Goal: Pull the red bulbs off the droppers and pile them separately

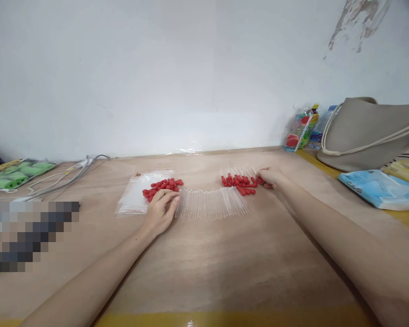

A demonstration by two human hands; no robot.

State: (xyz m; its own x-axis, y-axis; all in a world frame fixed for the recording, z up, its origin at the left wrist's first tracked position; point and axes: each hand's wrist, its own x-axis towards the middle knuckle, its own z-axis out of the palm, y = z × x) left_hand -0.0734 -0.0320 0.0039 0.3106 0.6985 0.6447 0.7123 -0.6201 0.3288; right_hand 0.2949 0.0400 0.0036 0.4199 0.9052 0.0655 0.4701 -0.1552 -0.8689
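A row of thin clear tubes (207, 204) lies side by side across the middle of the table. At its left end rests my left hand (162, 211), thumb and fingertips drawn close together; what they grip is hidden. Just behind that hand sits a pile of red rubber bulbs (167, 184), partly on clear zip bags (132, 195). Beyond the row's right end are more red bulbs (238, 180), with thin clear tubes (240, 171) showing behind them. My right hand (268, 176) is closed at the right edge of this group, its fingertips on a red bulb.
Grey and white cables (66, 179) and a green pack (23, 172) lie at left. On the right stand bottles (298, 131), a grey bag (371, 129) and a blue tissue pack (368, 188). A white wall (191, 81) borders the table's back.
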